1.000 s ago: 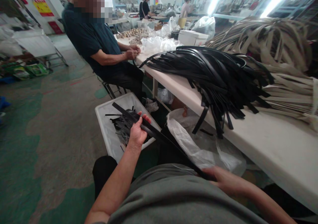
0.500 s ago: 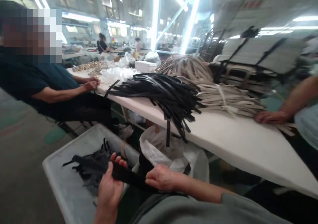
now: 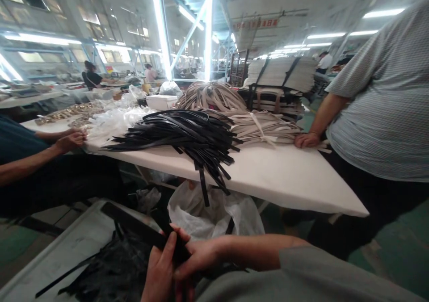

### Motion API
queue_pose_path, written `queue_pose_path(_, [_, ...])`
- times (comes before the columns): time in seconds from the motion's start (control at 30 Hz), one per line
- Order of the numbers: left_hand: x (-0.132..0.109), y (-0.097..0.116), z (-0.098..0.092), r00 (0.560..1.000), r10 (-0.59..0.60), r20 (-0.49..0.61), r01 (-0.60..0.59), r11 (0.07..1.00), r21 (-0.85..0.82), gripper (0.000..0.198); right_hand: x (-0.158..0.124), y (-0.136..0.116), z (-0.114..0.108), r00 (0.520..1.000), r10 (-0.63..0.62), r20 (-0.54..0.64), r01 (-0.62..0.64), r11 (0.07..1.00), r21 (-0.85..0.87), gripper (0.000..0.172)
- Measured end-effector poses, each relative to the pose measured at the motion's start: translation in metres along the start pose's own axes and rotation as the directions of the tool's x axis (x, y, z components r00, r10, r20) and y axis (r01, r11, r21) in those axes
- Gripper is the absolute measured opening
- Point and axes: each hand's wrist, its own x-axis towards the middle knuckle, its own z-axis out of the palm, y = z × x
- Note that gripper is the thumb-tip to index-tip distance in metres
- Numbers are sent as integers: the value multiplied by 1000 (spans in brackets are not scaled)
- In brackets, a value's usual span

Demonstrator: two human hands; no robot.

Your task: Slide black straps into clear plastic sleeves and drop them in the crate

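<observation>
A wide black strap (image 3: 134, 225) slants up and left from my hands, over a grey bin. My left hand (image 3: 161, 266) is closed round it, thumb on top. Close against it, my right hand (image 3: 199, 256) grips the black material near its lower part; some of its fingers are hidden. A second black end sticks up beside the strap, and I cannot tell whether it is the same piece. Below lies a tangle of thin black strips (image 3: 110, 266) in the grey bin (image 3: 50, 259).
On the white table (image 3: 278, 172) lie black straps (image 3: 187, 132), tied beige straps (image 3: 268, 127) and clear plastic bags (image 3: 114, 121). A white sack (image 3: 241, 215) stands under its edge. One person's hands (image 3: 72, 139) are at the left; another person's hand (image 3: 306, 140) rests at the right.
My view has swung right, showing more of the person at the right. My hands have come together, and the strap now points up and left beyond my left hand.
</observation>
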Motion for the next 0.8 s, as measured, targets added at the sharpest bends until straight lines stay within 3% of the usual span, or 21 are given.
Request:
queue_pose_path(0.07, [4, 2, -9, 999, 43, 11, -44, 985, 166, 42, -11, -6, -8, 997, -34, 65, 31, 998, 53, 53])
queue_pose_path(0.1, [5, 2, -16, 998, 63, -3, -61, 977, 204, 46, -23, -11, -13, 998, -66, 10, 65, 997, 47, 54])
queue_pose_path(0.17, [5, -2, -34, 996, 62, -63, -50, 985, 168, 52, -54, -24, -25, 970, -142, -199, 148, 989, 16, 54])
queue_pose_path(0.27, [-4, -16, -64, 986, -17, -165, 30, 997, 78, 54, -97, -36, -44, 840, -227, -493, 198, 974, -112, 47])
queue_pose_path(0.3, [-8, -22, -74, 979, -49, -200, 66, 995, 81, 55, -105, -36, -50, 819, -202, -537, 129, 977, -170, 45])
queue_pose_path(0.4, [-15, -38, -94, 961, -114, -252, 165, 968, 190, 55, -106, -21, -64, 822, -22, -568, -137, 962, -236, 35])
queue_pose_path(0.5, [0, -44, -87, 985, -64, -161, 129, 893, 432, 47, -86, 2, -68, 796, 97, -598, -264, 944, -198, 31])
queue_pose_path(0.57, [21, -46, -67, 998, 56, -8, -37, 767, 640, 38, -71, 16, -72, 748, 124, -651, -322, 927, -193, 30])
queue_pose_path(0.63, [47, -51, -42, 961, 148, 236, -278, 537, 796, 32, -59, 28, -78, 705, 137, -696, -396, 889, -227, 28])
queue_pose_path(0.73, [79, -72, -10, 836, 59, 545, -548, 139, 825, 43, -46, 42, -90, 665, 128, -736, -471, 837, -280, 30])
queue_pose_path(0.8, [91, -91, -1, 799, -77, 596, -599, -30, 800, 43, -37, 49, -99, 637, 110, -763, -497, 815, -298, 34])
